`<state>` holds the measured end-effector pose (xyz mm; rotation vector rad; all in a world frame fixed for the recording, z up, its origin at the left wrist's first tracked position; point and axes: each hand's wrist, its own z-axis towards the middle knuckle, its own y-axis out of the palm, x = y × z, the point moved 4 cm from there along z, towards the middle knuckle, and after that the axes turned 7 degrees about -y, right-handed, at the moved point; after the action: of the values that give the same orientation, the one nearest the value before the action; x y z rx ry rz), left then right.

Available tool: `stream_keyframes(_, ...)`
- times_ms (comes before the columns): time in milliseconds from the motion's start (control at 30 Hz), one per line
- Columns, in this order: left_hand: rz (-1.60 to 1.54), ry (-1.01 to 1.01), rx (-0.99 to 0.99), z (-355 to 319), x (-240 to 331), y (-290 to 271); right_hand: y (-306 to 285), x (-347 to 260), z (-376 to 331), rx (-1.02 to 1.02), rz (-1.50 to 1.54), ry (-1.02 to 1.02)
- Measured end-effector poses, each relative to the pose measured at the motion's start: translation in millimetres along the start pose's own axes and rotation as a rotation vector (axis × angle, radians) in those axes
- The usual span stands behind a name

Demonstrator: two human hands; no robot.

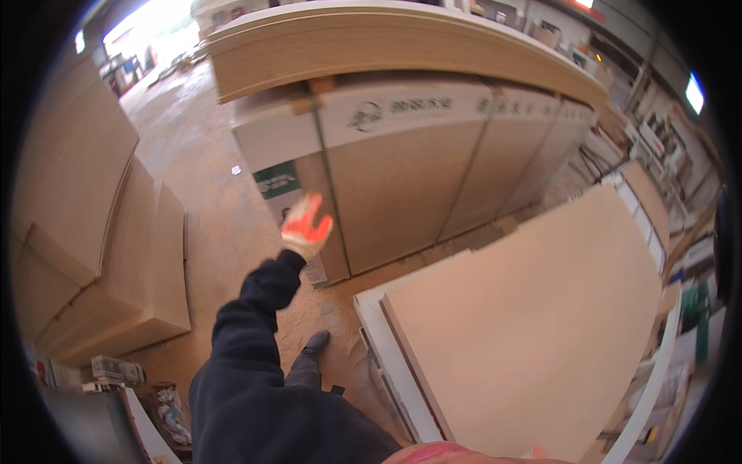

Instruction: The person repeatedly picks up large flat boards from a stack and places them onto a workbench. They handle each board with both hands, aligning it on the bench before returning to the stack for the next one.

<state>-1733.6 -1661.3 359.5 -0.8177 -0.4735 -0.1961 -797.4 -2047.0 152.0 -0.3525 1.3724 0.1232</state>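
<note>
Reaching out ahead of the body, the left hand (306, 226), in a white glove with an orange-red palm, hangs in the air with its fingers loosely spread and nothing in them; it touches no surface. It is nearest the lower left corner of the wrapped pallet of boards (402, 166), a tall block in pale wrapping bound with thin straps, and the green and white label (278, 184) on that corner sits just above and left of the glove. On top of the pallet lies a thick stack of thin brown sheets (386, 46), its front edge overhanging the wrapping.

The right hand (533, 455) shows only as a sliver of orange glove at the bottom edge, close to the near edge of the large brown board (533, 325); whether it grips that board I cannot tell. The board lies flat on a white-edged bench (386, 348), covering nearly all of it and leaving only a strip bare along the bench's left edge.

As a judgement, the board is laid and the free arm is swinging clear; any lift or slide would first need both hands at the board's edges.

A dark shoe (315, 342) stands on the dusty floor (209, 201) beside the bench's left edge. Left of that, flat cardboard-coloured panels (100, 255) are piled. No open container shows its contents clearly; a bin (166, 410) at lower left seems to hold scraps.
</note>
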Motion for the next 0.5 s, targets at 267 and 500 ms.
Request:
stream_keyframes(267,0.123,0.479,0.426,221,-38,-161,564,-612,-388,-1.422,0.719,-0.687)
stream_keyframes(500,0.062,0.572,0.399,236,-68,-154,681,-950,-772,-1.186,0.334,-1.817)
